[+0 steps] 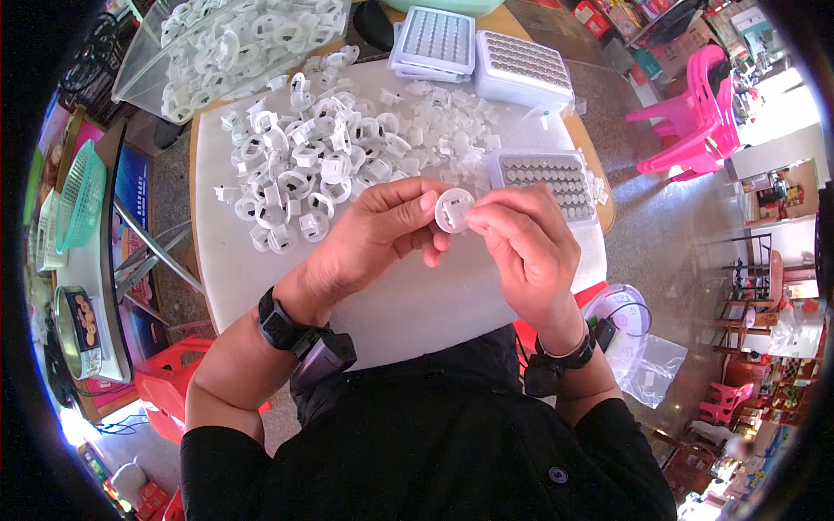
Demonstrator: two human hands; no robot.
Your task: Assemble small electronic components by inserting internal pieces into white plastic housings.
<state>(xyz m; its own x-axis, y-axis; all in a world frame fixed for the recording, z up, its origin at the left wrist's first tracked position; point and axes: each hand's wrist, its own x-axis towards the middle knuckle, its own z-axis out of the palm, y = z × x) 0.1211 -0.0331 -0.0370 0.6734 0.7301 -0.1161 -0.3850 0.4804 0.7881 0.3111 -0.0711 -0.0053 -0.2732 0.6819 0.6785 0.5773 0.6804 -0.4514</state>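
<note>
A white round plastic part (453,211) with a slotted middle is pinched between the thumb and fingers of my left hand (369,234), above the near half of the table. My right hand (528,247) has its fingertips pressed together at the part's right edge; whatever they hold is hidden. Just beyond my left hand lies a heap of similar white round parts (304,143). Small translucent plastic pieces (447,126) are scattered to the right of that heap. Behind my right hand sits a tray (498,170) filled with rows of small silver round discs.
A clear bin (139,82) full of white parts stands at the far left. Stacked trays (434,43) and another disc-filled tray (526,93) are at the table's far edge. A red stool (165,382) is at my left, a pink chair (695,117) off to the right.
</note>
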